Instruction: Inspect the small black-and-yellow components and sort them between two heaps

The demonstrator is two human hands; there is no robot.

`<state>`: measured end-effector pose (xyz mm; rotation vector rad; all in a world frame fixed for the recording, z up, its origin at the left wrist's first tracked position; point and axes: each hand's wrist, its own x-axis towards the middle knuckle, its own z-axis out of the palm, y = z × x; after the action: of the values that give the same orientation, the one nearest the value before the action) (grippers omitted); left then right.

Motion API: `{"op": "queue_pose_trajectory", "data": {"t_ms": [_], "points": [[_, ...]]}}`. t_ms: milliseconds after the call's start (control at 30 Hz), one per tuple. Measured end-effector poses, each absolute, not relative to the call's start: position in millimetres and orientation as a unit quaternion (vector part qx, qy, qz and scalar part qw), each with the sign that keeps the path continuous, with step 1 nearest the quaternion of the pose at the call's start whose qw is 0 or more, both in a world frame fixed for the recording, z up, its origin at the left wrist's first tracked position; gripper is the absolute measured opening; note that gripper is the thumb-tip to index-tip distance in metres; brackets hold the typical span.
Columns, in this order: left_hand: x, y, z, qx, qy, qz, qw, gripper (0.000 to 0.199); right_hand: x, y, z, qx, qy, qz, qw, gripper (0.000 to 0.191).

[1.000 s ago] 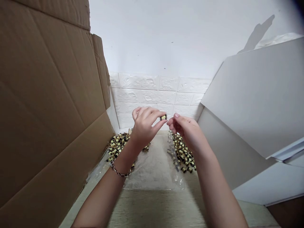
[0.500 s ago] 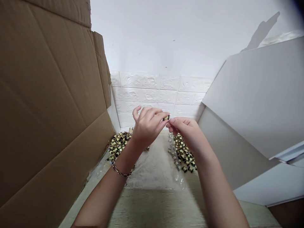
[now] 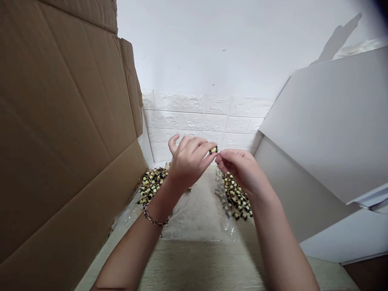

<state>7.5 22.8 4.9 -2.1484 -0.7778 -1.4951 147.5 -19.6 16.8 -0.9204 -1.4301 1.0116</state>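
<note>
A small transformer coil [image 3: 214,150], yellow in the middle with black ends and tiny pins, is pinched between the thumb and forefinger of my left hand [image 3: 189,161]. My other left fingers are bent, the little finger raised. Close to the coil's right end, the fingertips of my right hand [image 3: 236,163] are pressed together. Whatever they grip is too small to make out. Below the hands lie a left pile of similar coils [image 3: 151,184] and a right pile of coils [image 3: 238,196], partly covered by my wrists.
Between the piles a clear plastic bag [image 3: 197,218] lies flat on the pale wooden table [image 3: 200,264]. A tall cardboard box [image 3: 66,121] walls off the left side; a white panel [image 3: 327,121] stands on the right. Behind is a white brick-patterned wall [image 3: 182,103].
My right hand has shifted slightly right, with its fingers still pinched. The coil stays in my left hand and shows a little more of its yellow side.
</note>
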Motion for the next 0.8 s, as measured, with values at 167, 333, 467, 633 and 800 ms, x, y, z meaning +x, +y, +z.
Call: {"op": "queue_pose_trajectory", "data": {"t_ms": [167, 333, 467, 633, 800], "points": [[7.1, 22.8, 5.2, -0.759, -0.274, -0.54, 0.24, 0.013, 145.8, -19.8, 16.8, -0.385, -0.603, 0.433, 0.55, 0.026], [7.0, 22.6, 5.3, -0.76, -0.271, -0.538, 0.244, 0.013, 144.8, -20.2, 15.9, -0.387, -0.609, 0.418, 0.551, 0.026], [6.7, 23.1, 4.4, -0.761, -0.266, -0.539, 0.242, 0.013, 143.8, -22.0, 16.1, -0.391, -0.625, 0.405, 0.541, 0.027], [5.9, 23.3, 3.4, -0.762, -0.273, -0.53, 0.253, 0.015, 140.8, -24.2, 14.9, -0.41, -0.632, 0.39, 0.529, 0.029], [5.8, 23.1, 3.7, -0.748, -0.269, -0.533, 0.289, 0.013, 139.7, -21.9, 14.3, -0.384, -0.625, 0.411, 0.542, 0.025]]}}
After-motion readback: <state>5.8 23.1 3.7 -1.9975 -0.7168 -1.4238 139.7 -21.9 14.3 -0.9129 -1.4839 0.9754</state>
